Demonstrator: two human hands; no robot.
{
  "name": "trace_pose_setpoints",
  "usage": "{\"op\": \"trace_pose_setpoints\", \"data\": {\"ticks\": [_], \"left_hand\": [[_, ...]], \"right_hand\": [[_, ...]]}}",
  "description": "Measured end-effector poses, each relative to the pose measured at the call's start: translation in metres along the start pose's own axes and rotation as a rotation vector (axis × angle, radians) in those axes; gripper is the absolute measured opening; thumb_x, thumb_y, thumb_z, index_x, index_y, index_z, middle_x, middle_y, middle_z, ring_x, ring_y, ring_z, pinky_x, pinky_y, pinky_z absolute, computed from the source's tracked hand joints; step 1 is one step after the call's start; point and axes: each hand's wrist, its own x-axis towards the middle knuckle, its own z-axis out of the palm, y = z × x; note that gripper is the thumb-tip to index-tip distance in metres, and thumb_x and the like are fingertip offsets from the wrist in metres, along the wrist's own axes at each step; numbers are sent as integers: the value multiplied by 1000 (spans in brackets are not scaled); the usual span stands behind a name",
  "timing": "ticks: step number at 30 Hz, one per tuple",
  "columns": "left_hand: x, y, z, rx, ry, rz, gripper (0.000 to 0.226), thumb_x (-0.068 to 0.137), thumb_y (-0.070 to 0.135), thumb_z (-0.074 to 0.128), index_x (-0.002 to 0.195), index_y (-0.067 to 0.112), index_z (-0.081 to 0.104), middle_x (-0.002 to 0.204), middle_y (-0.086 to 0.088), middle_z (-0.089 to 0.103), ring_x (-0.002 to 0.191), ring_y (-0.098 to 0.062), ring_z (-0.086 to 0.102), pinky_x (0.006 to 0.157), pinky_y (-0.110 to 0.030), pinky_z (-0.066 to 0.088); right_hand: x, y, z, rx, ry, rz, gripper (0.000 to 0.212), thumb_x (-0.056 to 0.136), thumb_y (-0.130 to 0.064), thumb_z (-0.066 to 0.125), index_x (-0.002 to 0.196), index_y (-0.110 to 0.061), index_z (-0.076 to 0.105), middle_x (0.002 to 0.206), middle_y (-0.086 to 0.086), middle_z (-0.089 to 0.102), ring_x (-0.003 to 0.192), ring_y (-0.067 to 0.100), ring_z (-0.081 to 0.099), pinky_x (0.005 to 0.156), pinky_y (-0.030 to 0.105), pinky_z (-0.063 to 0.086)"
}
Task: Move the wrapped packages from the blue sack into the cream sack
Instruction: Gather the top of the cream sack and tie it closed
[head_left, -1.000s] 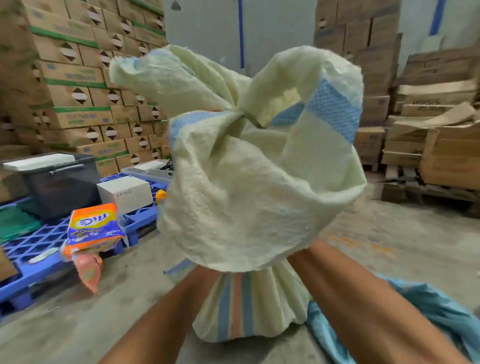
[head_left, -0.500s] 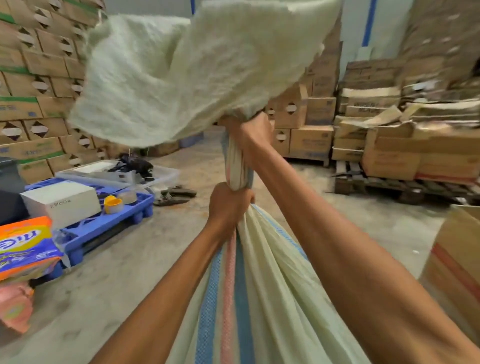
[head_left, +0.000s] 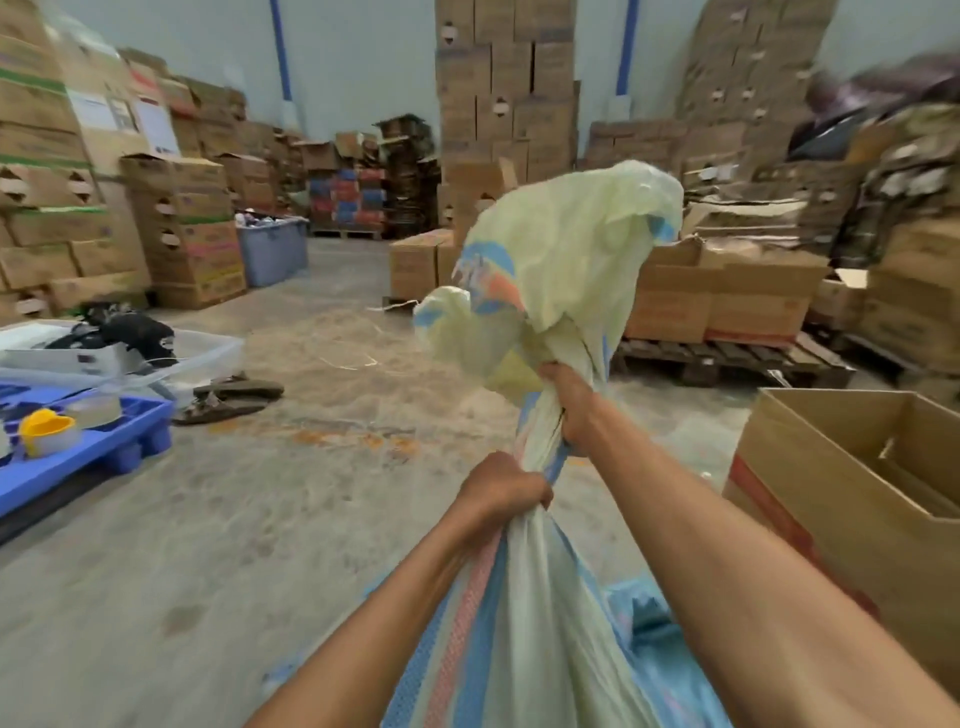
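Observation:
The cream sack (head_left: 540, 613), striped blue and pink, stands between my forearms with its neck bunched into a rope. My left hand (head_left: 501, 491) grips the neck low down. My right hand (head_left: 563, 408) grips it a little higher, and the loose top of the sack flops over above that fist. A piece of the blue sack (head_left: 647, 618) lies crumpled on the floor behind the cream sack, between it and my right forearm. No wrapped packages are visible; the inside of both sacks is hidden.
An open cardboard box (head_left: 852, 499) stands close on the right. A blue plastic pallet (head_left: 78, 457) with a yellow tape holder sits on the left, sandals (head_left: 228, 397) beside it. Stacked cartons on wooden pallets (head_left: 727, 358) ring the concrete floor.
The sack's loose top has dropped from overhead to flop forward above my right fist. Both hands keep their grip on the neck. My view has swung up and to the right.

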Motion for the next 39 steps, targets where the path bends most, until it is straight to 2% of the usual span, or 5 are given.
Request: {"op": "trace_pose_setpoints", "data": {"ticks": [9, 14, 23, 31, 39], "left_hand": [[90, -1, 63, 99, 8, -148, 55, 49, 39, 79, 97, 14, 73, 93, -5, 74, 77, -20, 71, 70, -31, 58], [120, -8, 91, 49, -109, -276, 41, 68, 10, 82, 104, -2, 67, 84, -16, 72, 55, -18, 66, 59, -29, 56], [126, -26, 112, 179, -31, -222, 71, 29, 37, 78, 96, 17, 71, 95, -6, 74, 85, -24, 72, 79, -45, 61], [122, -23, 137, 427, -82, -125, 82, 50, 49, 80, 120, 12, 59, 114, -8, 64, 101, -26, 64, 69, -30, 49], [97, -50, 201, 617, -177, 61, 78, 66, 53, 76, 127, 7, 58, 124, -15, 63, 110, -35, 62, 87, -38, 53]], "right_hand": [[137, 52, -73, -171, 172, 105, 62, 52, -44, 71, 105, -12, 70, 93, 7, 76, 70, 25, 74, 60, 40, 60], [111, 57, -79, -395, -4, 262, 30, 90, -37, 56, 78, -9, 61, 78, 10, 67, 61, 23, 58, 53, 25, 39], [81, 60, -122, -831, -125, 404, 106, 71, -96, 31, 120, -4, 52, 104, 25, 68, 79, 39, 69, 71, 42, 56], [31, 36, -203, -1008, 145, 147, 31, 99, -21, 50, 123, -5, 60, 87, -1, 72, 84, 24, 75, 87, 39, 58], [-72, 157, -305, -1424, 536, 192, 30, 77, -12, 60, 102, -18, 75, 100, 5, 73, 88, 28, 70, 80, 41, 61]]}}
